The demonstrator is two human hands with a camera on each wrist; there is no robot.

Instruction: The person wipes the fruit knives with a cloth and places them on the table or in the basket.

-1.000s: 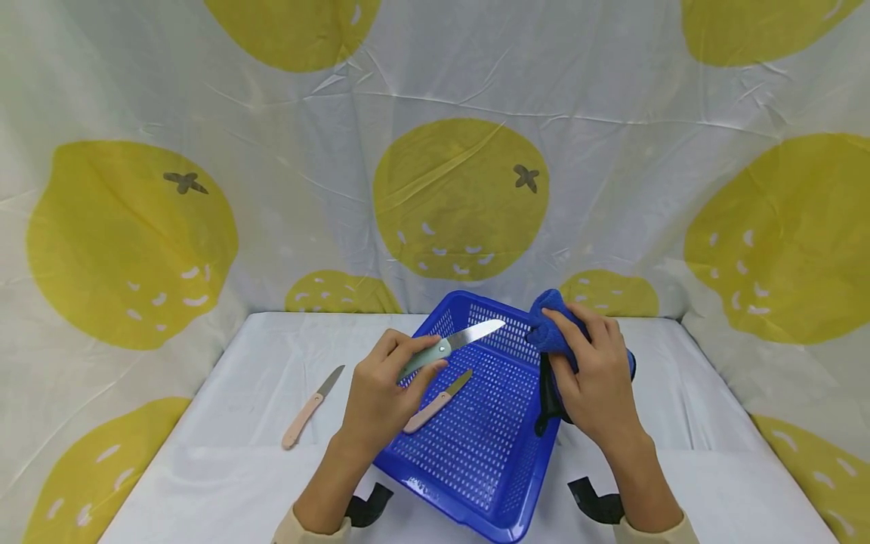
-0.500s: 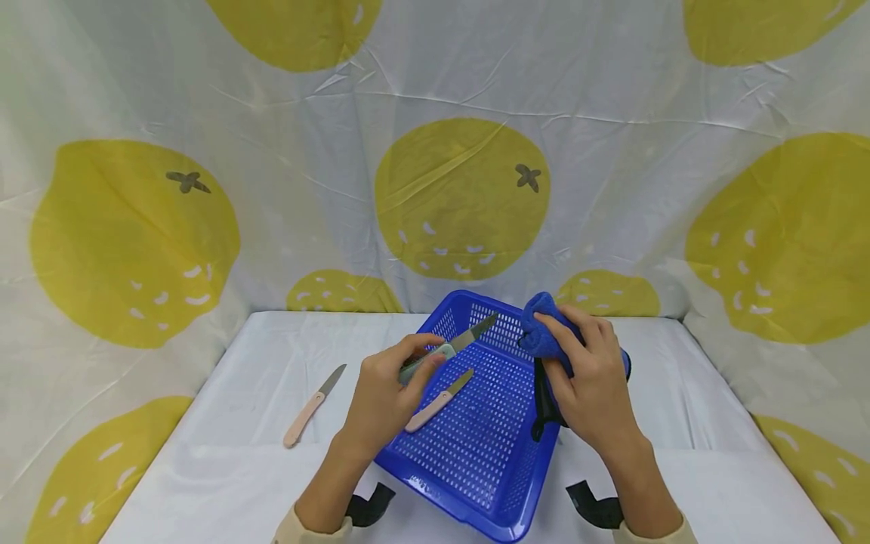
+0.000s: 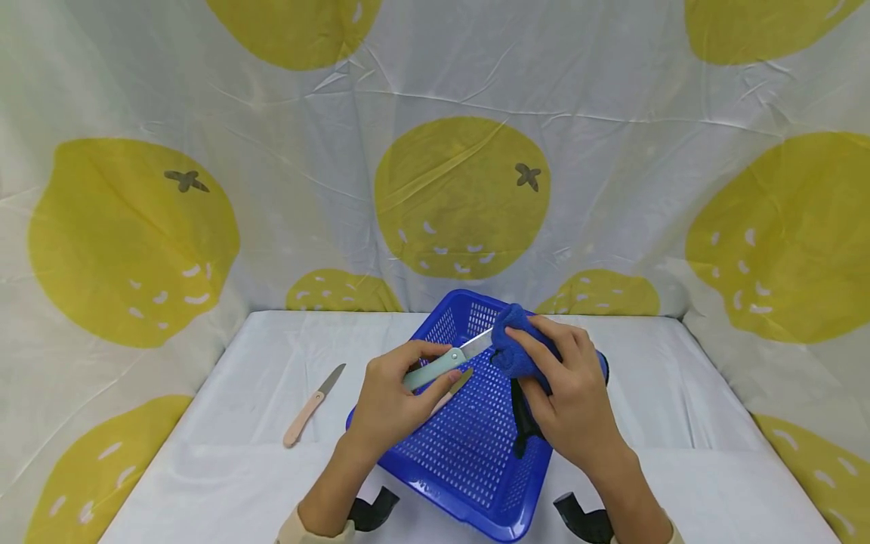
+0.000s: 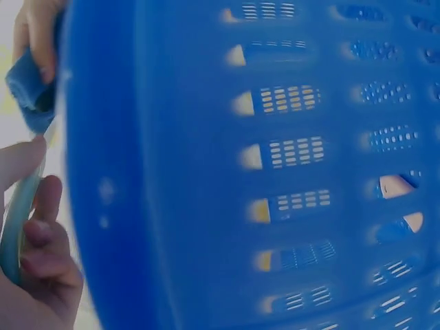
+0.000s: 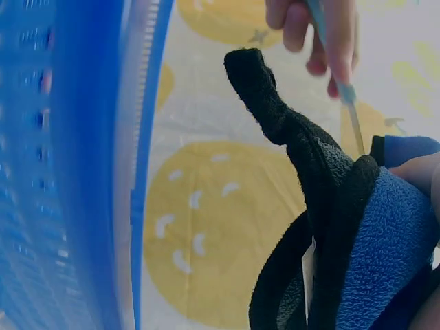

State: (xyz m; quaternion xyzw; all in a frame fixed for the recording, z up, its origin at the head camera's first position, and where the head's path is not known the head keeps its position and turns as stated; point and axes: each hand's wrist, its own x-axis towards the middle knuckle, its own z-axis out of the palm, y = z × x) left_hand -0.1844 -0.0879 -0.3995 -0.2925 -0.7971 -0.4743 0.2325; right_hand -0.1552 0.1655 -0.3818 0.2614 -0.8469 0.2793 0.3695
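Note:
Between its fingers and thumb, my left hand (image 3: 394,393) holds a knife by its mint-green handle (image 3: 431,369), above the left side of a blue plastic basket (image 3: 476,468). My right hand (image 3: 574,393) grips a bunched blue towel (image 3: 513,344) with black edging and a dangling black strap (image 3: 522,415). The towel covers the tip of the blade (image 3: 477,344). In the right wrist view the blade (image 5: 356,130) runs into the towel (image 5: 385,240). Inside the basket lies a second knife (image 3: 462,380), its handle mostly hidden behind my left hand.
A knife with a pink handle (image 3: 304,419) lies on the white tablecloth (image 3: 224,423), left of the basket. A white curtain with yellow lemons (image 3: 462,204) hangs behind the table. Black curved pieces (image 3: 374,510) stick out near both wrists.
My right hand has moved left with the towel, from apart from the knife to over its blade tip. My left hand turned the knife, then shifted slightly right.

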